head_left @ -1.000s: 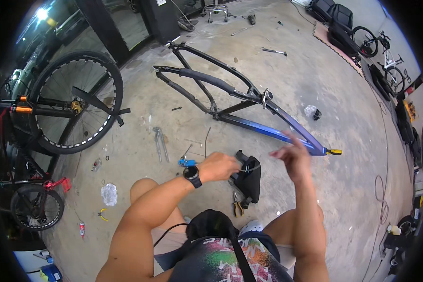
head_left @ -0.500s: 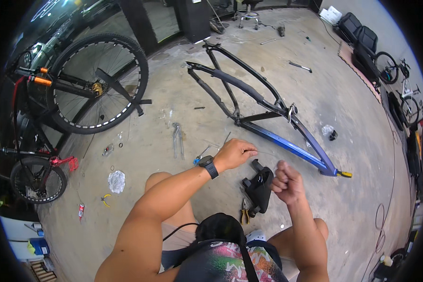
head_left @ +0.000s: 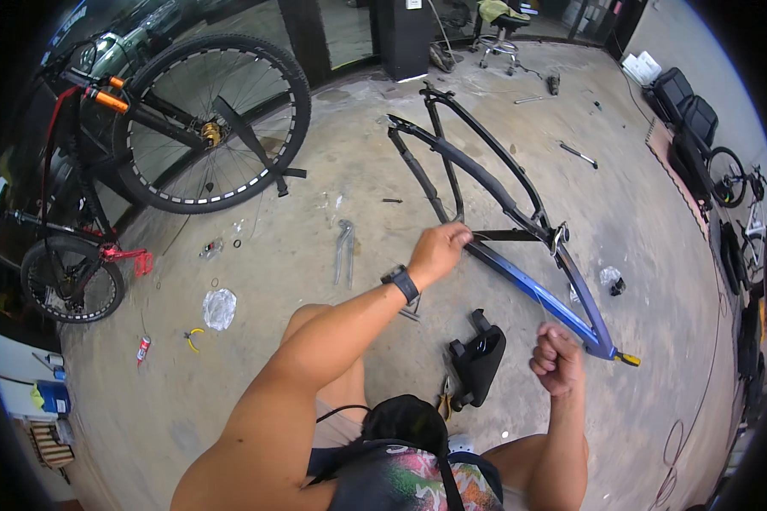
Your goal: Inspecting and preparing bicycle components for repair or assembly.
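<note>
My left hand [head_left: 437,254] pinches a thin wire [head_left: 542,313], in front of the lower part of the bare bike frame [head_left: 521,283], which lies on the floor with black tubes and a blue-purple section. My right hand [head_left: 557,362] is closed on the same wire, lower and further right, near the frame's front end. A yellow-handled tool [head_left: 627,359] sticks out from that end. Below and between my hands lies a black padded bag [head_left: 477,366], with pliers [head_left: 445,394] beside it. Metal tools behind my left forearm are partly hidden.
A mountain bike [head_left: 77,170] with a large front wheel stands at the left. On the concrete floor lie a silver tool [head_left: 343,247], crumpled plastic [head_left: 219,308], yellow pliers [head_left: 194,339] and cables [head_left: 673,460]. A stool [head_left: 498,47], seats [head_left: 690,115] and another bike [head_left: 746,221] line the edges.
Both hands have moved apart and to the right, my left rising toward the frame, the wire stretched between them. My right fingers have curled closed. The view has tilted and shifted.
</note>
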`<state>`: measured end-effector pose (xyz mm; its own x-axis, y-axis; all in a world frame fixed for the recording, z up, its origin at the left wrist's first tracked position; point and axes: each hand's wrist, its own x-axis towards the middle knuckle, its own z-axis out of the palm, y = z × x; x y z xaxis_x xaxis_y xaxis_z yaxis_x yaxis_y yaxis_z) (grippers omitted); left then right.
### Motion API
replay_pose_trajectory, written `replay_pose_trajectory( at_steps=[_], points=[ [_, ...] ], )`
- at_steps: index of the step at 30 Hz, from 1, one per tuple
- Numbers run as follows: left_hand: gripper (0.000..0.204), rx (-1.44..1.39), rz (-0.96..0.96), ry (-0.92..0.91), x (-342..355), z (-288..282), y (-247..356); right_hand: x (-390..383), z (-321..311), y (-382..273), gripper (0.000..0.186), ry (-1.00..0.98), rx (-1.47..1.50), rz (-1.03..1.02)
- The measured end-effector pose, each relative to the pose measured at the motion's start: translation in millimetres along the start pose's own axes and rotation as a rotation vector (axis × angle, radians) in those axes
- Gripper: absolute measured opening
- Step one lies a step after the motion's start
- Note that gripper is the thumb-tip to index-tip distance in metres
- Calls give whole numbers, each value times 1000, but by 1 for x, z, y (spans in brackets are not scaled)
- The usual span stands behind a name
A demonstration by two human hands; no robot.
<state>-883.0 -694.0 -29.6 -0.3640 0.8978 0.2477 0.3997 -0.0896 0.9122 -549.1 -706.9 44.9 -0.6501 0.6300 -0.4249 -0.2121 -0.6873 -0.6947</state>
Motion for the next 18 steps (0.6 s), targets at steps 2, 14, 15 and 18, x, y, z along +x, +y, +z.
replay_pose_trajectory(
  at_steps=[2,14,15,18],
  points=[
    [20,76,-46,61,10,-15,-6,-10,-21,-13,20,53,66,-117],
    [16,531,176,-453,-30,12,-28,-19,-141,-58,29,238,412,-789],
    [16,509,270,-545,-40,21,-21,-13,-136,-55,34,464,399,-782],
    [15,430,479,-792,-70,41,5,10,-74,-31,45,379,39,-625]
  ],
)
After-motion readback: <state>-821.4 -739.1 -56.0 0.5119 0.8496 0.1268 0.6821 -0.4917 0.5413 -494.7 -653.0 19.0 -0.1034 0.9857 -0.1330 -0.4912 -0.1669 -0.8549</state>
